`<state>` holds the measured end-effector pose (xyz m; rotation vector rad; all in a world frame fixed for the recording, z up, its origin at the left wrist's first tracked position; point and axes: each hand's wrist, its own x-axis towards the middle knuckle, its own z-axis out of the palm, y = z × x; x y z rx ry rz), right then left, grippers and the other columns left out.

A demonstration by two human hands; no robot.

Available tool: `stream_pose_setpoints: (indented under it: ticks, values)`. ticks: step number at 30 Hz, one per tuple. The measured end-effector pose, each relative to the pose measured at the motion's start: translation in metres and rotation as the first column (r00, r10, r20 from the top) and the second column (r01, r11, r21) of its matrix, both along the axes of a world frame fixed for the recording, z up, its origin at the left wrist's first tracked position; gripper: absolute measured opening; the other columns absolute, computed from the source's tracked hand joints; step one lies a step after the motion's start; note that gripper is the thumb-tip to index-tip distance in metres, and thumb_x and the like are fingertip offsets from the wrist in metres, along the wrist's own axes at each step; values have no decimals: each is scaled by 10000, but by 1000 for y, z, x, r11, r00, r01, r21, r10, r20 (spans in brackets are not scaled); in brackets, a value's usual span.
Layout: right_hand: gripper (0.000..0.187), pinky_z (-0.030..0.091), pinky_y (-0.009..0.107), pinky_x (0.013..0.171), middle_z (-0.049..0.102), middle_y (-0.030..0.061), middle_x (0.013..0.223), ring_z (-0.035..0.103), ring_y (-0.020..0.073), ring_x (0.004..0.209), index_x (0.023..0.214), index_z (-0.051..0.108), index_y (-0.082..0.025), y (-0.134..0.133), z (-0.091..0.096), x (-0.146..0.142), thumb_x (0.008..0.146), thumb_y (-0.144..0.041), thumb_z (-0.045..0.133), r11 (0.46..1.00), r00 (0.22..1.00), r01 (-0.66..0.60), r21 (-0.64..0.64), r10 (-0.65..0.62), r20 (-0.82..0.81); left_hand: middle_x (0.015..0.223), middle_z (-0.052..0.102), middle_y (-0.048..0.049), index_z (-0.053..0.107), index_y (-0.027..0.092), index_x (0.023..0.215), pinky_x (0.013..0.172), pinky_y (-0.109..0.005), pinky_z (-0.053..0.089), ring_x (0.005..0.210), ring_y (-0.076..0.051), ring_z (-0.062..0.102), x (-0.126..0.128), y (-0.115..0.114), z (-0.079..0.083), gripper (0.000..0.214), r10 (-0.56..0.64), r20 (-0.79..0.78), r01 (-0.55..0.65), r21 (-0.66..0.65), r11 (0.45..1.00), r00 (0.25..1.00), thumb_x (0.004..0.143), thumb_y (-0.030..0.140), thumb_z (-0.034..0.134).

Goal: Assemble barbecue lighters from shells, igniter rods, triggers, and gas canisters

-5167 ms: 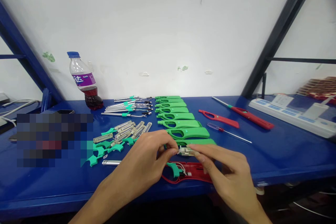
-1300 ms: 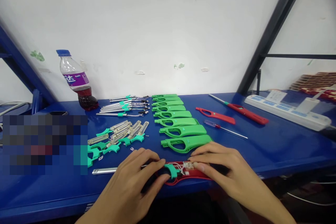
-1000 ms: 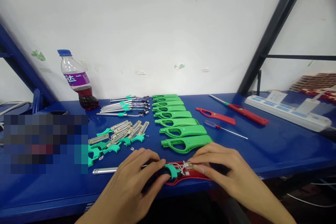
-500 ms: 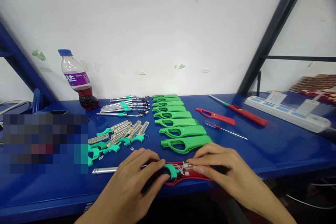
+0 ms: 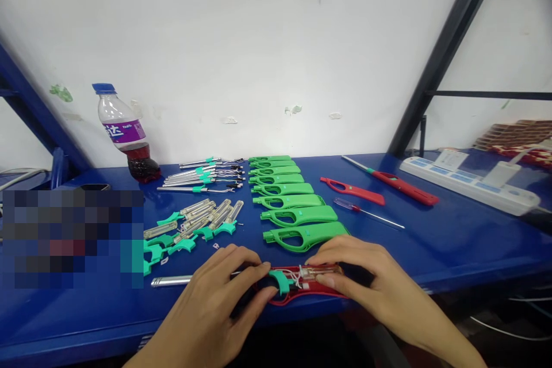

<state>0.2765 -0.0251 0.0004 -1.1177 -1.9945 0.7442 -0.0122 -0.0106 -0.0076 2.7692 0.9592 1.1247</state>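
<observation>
At the front of the table lies a red half shell of a stick lighter (image 5: 291, 299), open side up. In it sit a green trigger (image 5: 282, 282), white wires and a clear fuel tank (image 5: 319, 271). My left hand (image 5: 228, 290) grips the shell's front end, thumb and index finger at the trigger. A metal lighter tube (image 5: 172, 281) sticks out to its left. My right hand (image 5: 357, 273) has its thumb on the fuel tank and its fingers along the shell's far edge. Just beyond lies a row of green lighter shells (image 5: 304, 235).
Loose fuel tanks (image 5: 200, 219), green triggers (image 5: 183, 244) and wired metal tubes (image 5: 185, 189) lie left of the shells. To the right are a screwdriver (image 5: 368, 212), a red shell (image 5: 353, 191), a red lighter (image 5: 401, 188) and a power strip (image 5: 470, 184). A drink bottle (image 5: 125, 132) stands back left.
My right fingers have shifted off the top of the fuel tank toward the shell's far edge, so more of the tank shows. My left hand has stayed in place.
</observation>
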Motion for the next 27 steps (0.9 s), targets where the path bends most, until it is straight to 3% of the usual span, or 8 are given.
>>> stream_pose_setpoints:
  ticks: [10, 20, 24, 27]
  values:
    - [361, 493, 257, 1023, 722, -40, 1250, 658, 145, 1175, 1352, 735, -493, -2, 5, 1, 1145, -277, 532, 993, 984, -118, -7, 118, 134, 1087, 719, -60, 681, 244, 1256, 868, -406, 619, 927, -222, 706, 0, 1, -3, 186, -11, -2, 11, -12, 1000, 1000, 1123, 240, 552]
    - [410, 486, 286, 1051, 701, -40, 1308, 642, 153, 1222, 1376, 710, -531, -1, 1, 6, 1137, -244, 541, 991, 977, -130, -34, 134, 167, 1108, 715, -63, 666, 239, 1290, 891, -420, 626, 952, -227, 708, -1, 0, -4, 203, -6, -29, 6, -15, 1000, 1000, 1116, 230, 562]
    - [320, 519, 307, 1058, 706, -24, 1351, 660, 176, 1244, 1324, 754, -499, 0, 1, 5, 1128, -324, 572, 994, 980, -101, -35, 105, 169, 1110, 718, -65, 659, 236, 1291, 914, -439, 623, 951, -228, 711, -1, 0, -4, 202, -5, -23, 5, 7, 1000, 1000, 1118, 226, 557]
    - [255, 544, 318, 1069, 721, 1, 1355, 691, 193, 1242, 1270, 790, -431, -2, -1, 3, 1111, -356, 605, 998, 993, -48, 42, 43, 112, 1111, 725, -65, 655, 240, 1293, 937, -456, 617, 956, -230, 717, -1, -1, -4, 203, -6, -18, 6, 19, 1000, 1000, 1123, 229, 545]
